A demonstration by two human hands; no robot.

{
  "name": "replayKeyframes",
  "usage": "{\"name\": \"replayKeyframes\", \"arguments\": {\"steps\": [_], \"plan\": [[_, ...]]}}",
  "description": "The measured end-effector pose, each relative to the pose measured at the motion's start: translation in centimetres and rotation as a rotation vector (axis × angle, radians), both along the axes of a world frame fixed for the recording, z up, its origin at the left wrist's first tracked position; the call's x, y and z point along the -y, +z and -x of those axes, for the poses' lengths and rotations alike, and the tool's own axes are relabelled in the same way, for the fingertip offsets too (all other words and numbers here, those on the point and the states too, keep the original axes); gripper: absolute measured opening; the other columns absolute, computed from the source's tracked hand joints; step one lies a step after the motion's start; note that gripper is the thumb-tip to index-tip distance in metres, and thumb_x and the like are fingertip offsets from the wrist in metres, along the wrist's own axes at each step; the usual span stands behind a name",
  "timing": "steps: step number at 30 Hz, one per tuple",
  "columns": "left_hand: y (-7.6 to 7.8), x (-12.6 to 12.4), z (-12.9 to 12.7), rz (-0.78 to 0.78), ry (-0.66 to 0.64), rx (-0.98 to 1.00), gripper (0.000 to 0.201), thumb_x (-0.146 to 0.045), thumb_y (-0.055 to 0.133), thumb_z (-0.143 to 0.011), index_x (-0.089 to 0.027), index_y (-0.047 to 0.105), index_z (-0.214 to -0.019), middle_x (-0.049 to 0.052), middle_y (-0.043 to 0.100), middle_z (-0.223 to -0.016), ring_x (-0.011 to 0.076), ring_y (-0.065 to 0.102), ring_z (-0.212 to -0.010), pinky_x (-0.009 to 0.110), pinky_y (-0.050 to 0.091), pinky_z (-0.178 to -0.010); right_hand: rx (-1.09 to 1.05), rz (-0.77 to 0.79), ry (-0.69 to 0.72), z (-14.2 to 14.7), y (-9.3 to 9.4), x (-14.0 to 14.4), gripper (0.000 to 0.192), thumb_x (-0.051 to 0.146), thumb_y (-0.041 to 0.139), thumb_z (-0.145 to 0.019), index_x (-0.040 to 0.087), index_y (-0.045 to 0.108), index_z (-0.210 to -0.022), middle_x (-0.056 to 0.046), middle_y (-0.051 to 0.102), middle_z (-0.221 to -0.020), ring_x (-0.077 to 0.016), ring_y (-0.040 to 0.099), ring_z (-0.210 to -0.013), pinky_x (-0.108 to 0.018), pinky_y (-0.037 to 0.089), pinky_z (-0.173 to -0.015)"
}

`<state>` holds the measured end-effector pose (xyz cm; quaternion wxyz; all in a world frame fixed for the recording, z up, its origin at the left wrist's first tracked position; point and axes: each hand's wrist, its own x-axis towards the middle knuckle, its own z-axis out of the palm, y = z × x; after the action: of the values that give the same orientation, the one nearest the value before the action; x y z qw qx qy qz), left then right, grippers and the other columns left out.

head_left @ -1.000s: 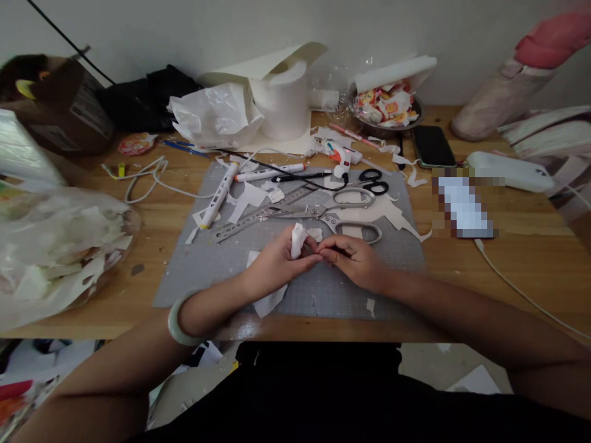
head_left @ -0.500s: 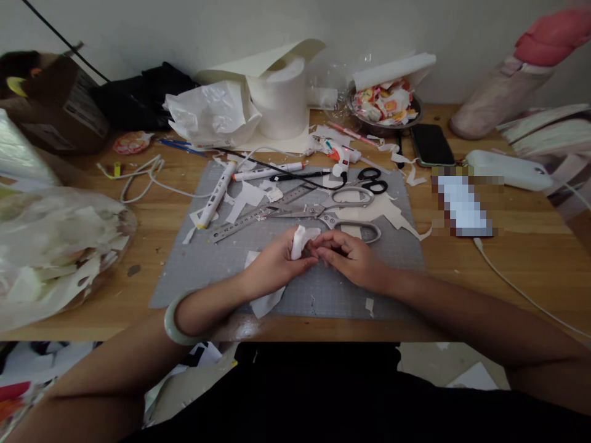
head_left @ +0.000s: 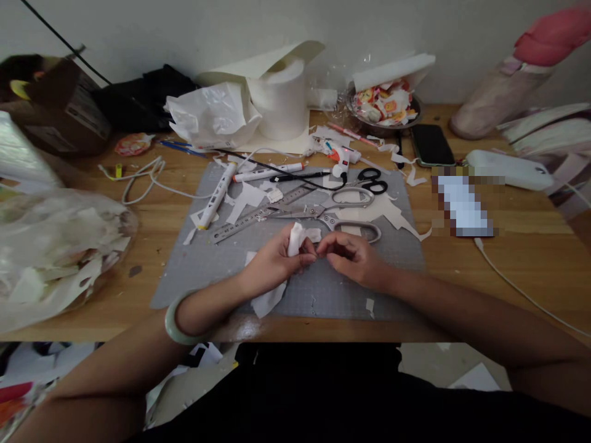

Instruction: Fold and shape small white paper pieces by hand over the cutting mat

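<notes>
My left hand (head_left: 281, 255) is closed round a folded white piece (head_left: 296, 237) that looks like tissue or paper; part of it sticks out toward the right, past the fingers. Fingertip to fingertip with it, my right hand (head_left: 353, 257) is curled, its thumb and index finger drawn near each other. Whatever small thing may lie between those fingertips is too small to make out. Just beyond the hands lie large grey scissors (head_left: 318, 212) and a steel ruler (head_left: 249, 223). A white sheet (head_left: 270, 298) rests partly under my left wrist on the grey cutting mat (head_left: 194, 264).
Markers (head_left: 217, 197), black-handled scissors (head_left: 373, 181), a glue gun (head_left: 340, 157) and paper scraps (head_left: 388, 212) crowd the mat's far side. A plastic bag (head_left: 64, 246) stands left; a phone (head_left: 464, 206) with a cable lies right. Behind are a paper roll (head_left: 279, 98) and a bowl (head_left: 415, 117).
My right hand has drawn slightly rightward from the left, its thumb and fingers a little further apart. The white piece in my left hand has shifted slightly left and up.
</notes>
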<state>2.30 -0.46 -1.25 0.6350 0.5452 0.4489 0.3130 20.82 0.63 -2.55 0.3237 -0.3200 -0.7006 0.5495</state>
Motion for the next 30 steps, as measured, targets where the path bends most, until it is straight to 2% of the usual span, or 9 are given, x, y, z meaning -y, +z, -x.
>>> {"name": "replayKeyframes", "arguments": {"steps": [3, 6, 11, 16, 19, 23, 26, 30], "plan": [[0.2, -0.1, -0.1, 0.020, 0.023, 0.024, 0.020, -0.021, 0.065, -0.069, -0.015, 0.047, -0.076, -0.005, 0.053, -0.064, 0.0044, 0.046, -0.047, 0.018, 0.037, -0.045, 0.034, -0.082, 0.002, -0.1, -0.1, 0.1, 0.011, 0.017, 0.058, -0.075, 0.016, 0.058, -0.087, 0.003, 0.051, -0.066, -0.0069, 0.044, -0.054, -0.019, 0.038, -0.047], [0.3, -0.2, -0.1, 0.044, 0.036, 0.025, 0.023, -0.019, 0.067, -0.065, -0.016, 0.046, -0.074, -0.006, 0.053, -0.061, 0.0045, 0.047, -0.046, 0.018, 0.037, -0.044, 0.042, -0.204, -0.025, -0.1, -0.3, 0.1, 0.012, 0.020, 0.062, -0.077, 0.017, 0.061, -0.089, 0.001, 0.056, -0.073, -0.0073, 0.047, -0.057, -0.020, 0.041, -0.051], [0.3, -0.4, -0.1, 0.078, 0.024, 0.015, 0.028, -0.018, 0.069, -0.062, -0.016, 0.044, -0.074, -0.007, 0.054, -0.060, 0.0046, 0.048, -0.045, 0.018, 0.038, -0.044, -0.014, -0.410, 0.027, -0.3, -0.8, -0.5, 0.008, 0.020, 0.056, -0.085, 0.020, 0.064, -0.086, -0.002, 0.064, -0.082, -0.0117, 0.059, -0.075, -0.025, 0.047, -0.066], [0.2, -0.6, -0.1, 0.076, -0.056, -0.032, 0.027, -0.025, 0.068, -0.066, -0.016, 0.044, -0.078, -0.006, 0.055, -0.062, 0.0056, 0.047, -0.047, 0.019, 0.038, -0.046, 0.086, -0.472, 0.026, -0.4, -0.6, -0.5, 0.010, 0.018, 0.051, -0.087, 0.018, 0.058, -0.080, -0.002, 0.060, -0.077, -0.0127, 0.055, -0.072, -0.027, 0.045, -0.065], [0.2, -0.4, 0.1, -0.047, -0.091, -0.152, 0.027, -0.032, 0.066, -0.071, -0.017, 0.046, -0.081, -0.005, 0.053, -0.065, 0.0079, 0.048, -0.053, 0.021, 0.039, -0.050, 0.106, -0.399, -0.011, -0.4, -0.5, -0.4, 0.011, 0.020, 0.048, -0.088, 0.018, 0.052, -0.078, -0.001, 0.054, -0.071, -0.0119, 0.050, -0.065, -0.025, 0.042, -0.061], [0.3, 0.3, 0.3, -0.387, -0.216, -0.403, 0.024, -0.040, 0.055, -0.082, -0.017, 0.050, -0.086, -0.001, 0.055, -0.074, 0.0143, 0.052, -0.068, 0.025, 0.042, -0.061, 0.078, -0.277, -0.111, -0.4, -0.5, -0.3, 0.014, 0.028, 0.046, -0.090, 0.018, 0.049, -0.079, 0.001, 0.049, -0.068, -0.0108, 0.045, -0.060, -0.023, 0.038, -0.055], [0.3, 0.7, 0.4, -0.499, -0.343, -0.461, 0.024, -0.039, 0.043, -0.089, -0.016, 0.050, -0.095, 0.003, 0.059, -0.082, 0.0166, 0.055, -0.073, 0.027, 0.042, -0.065, 0.083, -0.322, -0.065, -0.4, -0.5, -0.2, 0.015, 0.028, 0.047, -0.089, 0.018, 0.049, -0.078, 0.001, 0.048, -0.066, -0.0099, 0.043, -0.058, -0.022, 0.037, -0.054], [0.2, 0.6, 0.5, -0.528, -0.376, -0.458, 0.023, -0.034, 0.034, -0.093, -0.017, 0.049, -0.089, 0.003, 0.058, -0.078, 0.0153, 0.054, -0.068, 0.025, 0.041, -0.062, 0.076, -0.433, 0.030, -0.4, -0.4, -0.2, 0.013, 0.026, 0.046, -0.089, 0.018, 0.050, -0.079, 0.001, 0.051, -0.068, -0.0102, 0.046, -0.061, -0.023, 0.038, -0.057]]}}
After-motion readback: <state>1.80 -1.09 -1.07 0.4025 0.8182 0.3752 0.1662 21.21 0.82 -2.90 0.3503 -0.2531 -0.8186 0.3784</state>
